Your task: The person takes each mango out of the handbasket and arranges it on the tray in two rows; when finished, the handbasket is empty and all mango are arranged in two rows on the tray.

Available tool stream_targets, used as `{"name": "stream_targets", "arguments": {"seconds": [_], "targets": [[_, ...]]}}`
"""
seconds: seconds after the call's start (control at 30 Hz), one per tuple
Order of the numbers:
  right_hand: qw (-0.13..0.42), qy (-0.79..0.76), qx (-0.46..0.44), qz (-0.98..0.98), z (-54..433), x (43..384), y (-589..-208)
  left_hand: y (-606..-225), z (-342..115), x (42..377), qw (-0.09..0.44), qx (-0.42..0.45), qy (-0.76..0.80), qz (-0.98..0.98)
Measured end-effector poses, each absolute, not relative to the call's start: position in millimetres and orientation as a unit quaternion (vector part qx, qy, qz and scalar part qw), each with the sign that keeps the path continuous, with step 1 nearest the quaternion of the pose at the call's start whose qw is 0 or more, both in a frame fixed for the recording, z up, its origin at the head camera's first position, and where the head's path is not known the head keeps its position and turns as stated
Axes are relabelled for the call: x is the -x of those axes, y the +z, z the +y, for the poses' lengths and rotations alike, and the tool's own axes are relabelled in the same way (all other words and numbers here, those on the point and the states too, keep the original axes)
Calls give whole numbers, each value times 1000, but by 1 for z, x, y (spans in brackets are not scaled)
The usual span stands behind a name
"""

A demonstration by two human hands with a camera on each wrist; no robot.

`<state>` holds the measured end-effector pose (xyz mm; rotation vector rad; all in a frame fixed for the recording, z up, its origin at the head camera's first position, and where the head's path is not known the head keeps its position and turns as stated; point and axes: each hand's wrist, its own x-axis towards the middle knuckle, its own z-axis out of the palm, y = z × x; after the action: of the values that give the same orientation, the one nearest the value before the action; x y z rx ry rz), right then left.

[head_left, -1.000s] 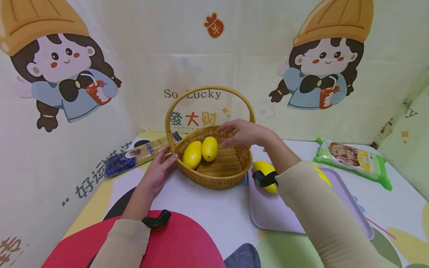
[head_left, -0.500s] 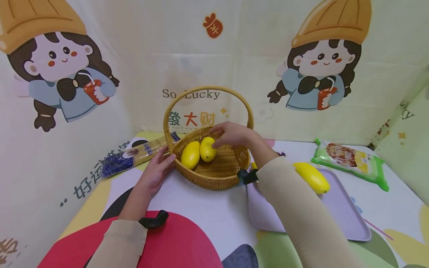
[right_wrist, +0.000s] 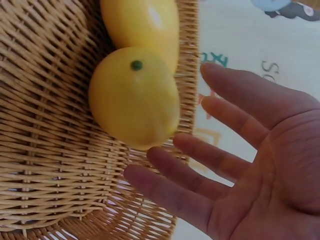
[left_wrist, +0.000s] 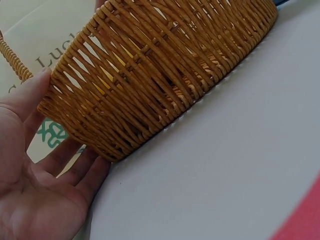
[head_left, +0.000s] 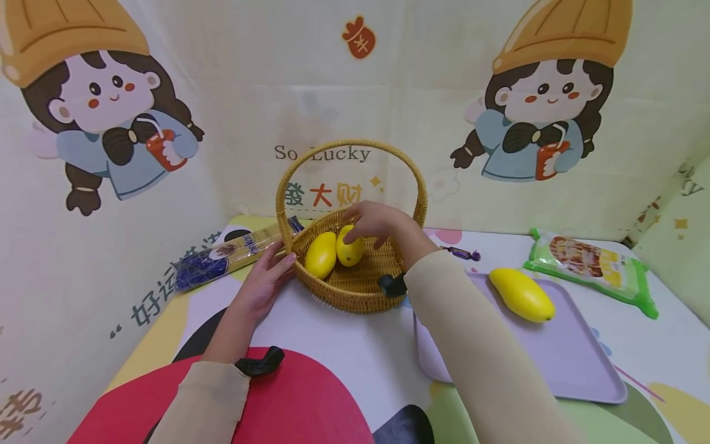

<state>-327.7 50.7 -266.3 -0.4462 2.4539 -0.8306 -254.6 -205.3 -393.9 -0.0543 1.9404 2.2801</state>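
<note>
A woven basket (head_left: 355,302) with a tall arched handle stands at the back of the table. Inside it two yellow mangoes (head_left: 320,256) lie side by side. My left hand (head_left: 262,287) rests against the basket's left end, thumb at the rim and extended fingers along the outer wall, as the left wrist view shows. My right hand (head_left: 383,223) hovers over the basket with fingers spread. In the right wrist view its fingertips (right_wrist: 160,159) are right beside the nearer mango (right_wrist: 132,97), and its palm holds nothing.
A lilac tray (head_left: 588,364) at the right bears another mango (head_left: 522,296), partly behind my right sleeve. A green food packet (head_left: 590,265) lies at the back right and a small purple wrapped candy (head_left: 463,253) behind the tray. Left of the basket is a long noodle packet (head_left: 222,259).
My right hand has shifted left over the basket, closer to the mangoes, and its sleeve has come off the tray's mango and the candy. My left hand stays at the basket.
</note>
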Motion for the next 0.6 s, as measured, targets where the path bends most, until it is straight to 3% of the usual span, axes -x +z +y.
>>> {"name": "stream_targets", "arguments": {"seconds": [0.4,0.6], "targets": [[244,-280,132,919,42,332,-281,-395,-205,255,71,16,757,649],[275,-296,124,906,45,335,-286,-398,-206,257,69,16,756,650]]}}
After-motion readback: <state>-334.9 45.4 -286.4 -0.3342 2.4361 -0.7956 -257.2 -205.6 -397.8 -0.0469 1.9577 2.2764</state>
